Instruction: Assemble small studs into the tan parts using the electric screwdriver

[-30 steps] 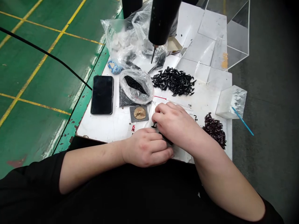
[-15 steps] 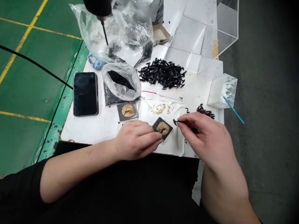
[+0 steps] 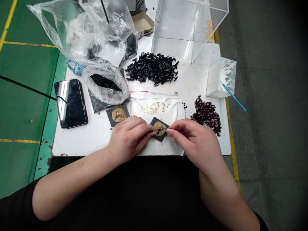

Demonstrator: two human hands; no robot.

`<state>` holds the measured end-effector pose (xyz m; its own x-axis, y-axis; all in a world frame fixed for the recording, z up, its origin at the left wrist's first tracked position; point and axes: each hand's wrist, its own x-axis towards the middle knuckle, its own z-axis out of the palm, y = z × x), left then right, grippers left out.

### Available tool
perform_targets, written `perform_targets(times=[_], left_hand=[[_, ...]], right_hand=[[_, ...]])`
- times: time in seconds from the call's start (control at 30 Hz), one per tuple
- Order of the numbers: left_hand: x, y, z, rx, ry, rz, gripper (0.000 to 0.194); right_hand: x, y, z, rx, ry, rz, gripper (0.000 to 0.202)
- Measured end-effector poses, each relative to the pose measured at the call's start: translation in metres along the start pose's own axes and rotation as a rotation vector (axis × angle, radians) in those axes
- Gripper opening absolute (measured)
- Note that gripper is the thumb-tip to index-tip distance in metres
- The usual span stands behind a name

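Note:
A dark square block (image 3: 154, 121) with a round pad of tan putty (image 3: 157, 127) lies on white paper before me. Something small and dark sits in the putty. My left hand (image 3: 131, 137) is closed, its curled fingers on the block's left corner, which they hide. From the other side my right hand (image 3: 196, 141) reaches in with thumb and forefinger pinched at the putty's right edge. A small black piece (image 3: 162, 127) shows at those fingertips, mostly hidden. Small gold rings (image 3: 154, 108) are scattered on the paper just beyond.
A second block with putty (image 3: 119, 114) stands left. Behind are a bag of black grains (image 3: 106, 82), a heap of black curved pieces (image 3: 152, 68) and a large plastic bag (image 3: 96, 29). Dark reddish pieces (image 3: 208, 115), a clear box (image 3: 218, 78) and a phone (image 3: 71, 104) flank the work.
My right hand has brought the small black curved piece left to the putty. My left hand stays at the block. The view has shifted, showing more of the reddish heap.

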<state>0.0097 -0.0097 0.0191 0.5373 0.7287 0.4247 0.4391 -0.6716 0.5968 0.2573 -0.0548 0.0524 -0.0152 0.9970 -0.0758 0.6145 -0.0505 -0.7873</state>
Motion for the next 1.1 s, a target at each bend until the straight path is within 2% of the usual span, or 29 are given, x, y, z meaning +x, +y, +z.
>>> perform_targets(times=[0.17,0.43,0.87,1.1], left_hand=[[0.0,-0.001,0.002,0.069,-0.022,0.025,0.014],[-0.001,-0.001,0.002,0.061,-0.075,0.045,0.017],[-0.003,-0.004,0.007,0.181,-0.111,0.095,0.021],[-0.005,-0.004,0.01,0.218,-0.083,0.122,0.019]], right_hand=[[0.011,-0.004,0.003,-0.039,-0.05,-0.095,0.009],[0.016,-0.001,0.006,-0.063,-0.075,-0.072,0.011],[0.007,0.002,0.015,-0.102,0.018,-0.159,0.01],[0.016,0.001,0.002,-0.195,0.023,-0.181,0.009]])
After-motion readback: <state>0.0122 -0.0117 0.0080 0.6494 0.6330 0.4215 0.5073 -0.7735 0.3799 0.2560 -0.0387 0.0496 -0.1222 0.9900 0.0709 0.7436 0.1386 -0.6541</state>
